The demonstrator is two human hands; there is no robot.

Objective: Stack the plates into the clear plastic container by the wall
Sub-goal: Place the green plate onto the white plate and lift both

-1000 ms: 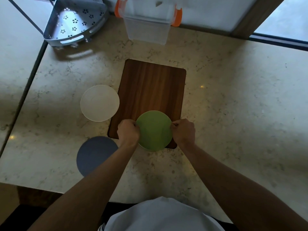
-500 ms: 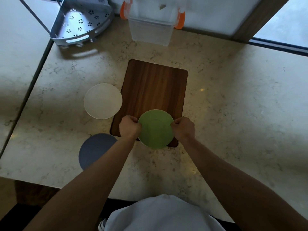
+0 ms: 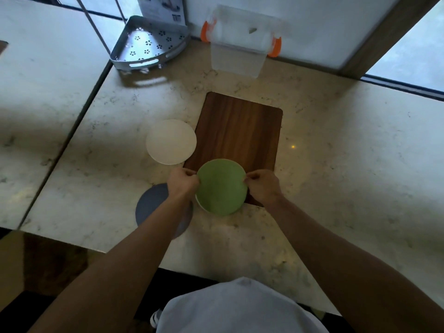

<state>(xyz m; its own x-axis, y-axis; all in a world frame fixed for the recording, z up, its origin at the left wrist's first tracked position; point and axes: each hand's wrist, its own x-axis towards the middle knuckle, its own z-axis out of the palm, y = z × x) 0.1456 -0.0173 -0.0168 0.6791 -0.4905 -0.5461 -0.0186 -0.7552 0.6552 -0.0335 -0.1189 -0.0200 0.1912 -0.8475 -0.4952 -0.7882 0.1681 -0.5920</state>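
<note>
A green plate (image 3: 221,187) is over the near end of a dark wooden board (image 3: 237,133). My left hand (image 3: 181,185) grips its left rim and my right hand (image 3: 263,186) grips its right rim. A white plate (image 3: 171,141) lies on the counter just left of the board. A grey plate (image 3: 150,206) lies nearer the front edge, partly hidden by my left forearm. The clear plastic container (image 3: 236,57) with orange clips stands against the wall beyond the board, its top open.
A grey perforated corner rack (image 3: 146,45) stands at the back left by the wall. The marble counter (image 3: 348,164) stretches to the right of the board. A gap separates it from another counter slab (image 3: 36,92) on the left.
The green plate stays gripped by both hands near the board's near end. The view has shifted, so everything sits further right and the container shows more fully.
</note>
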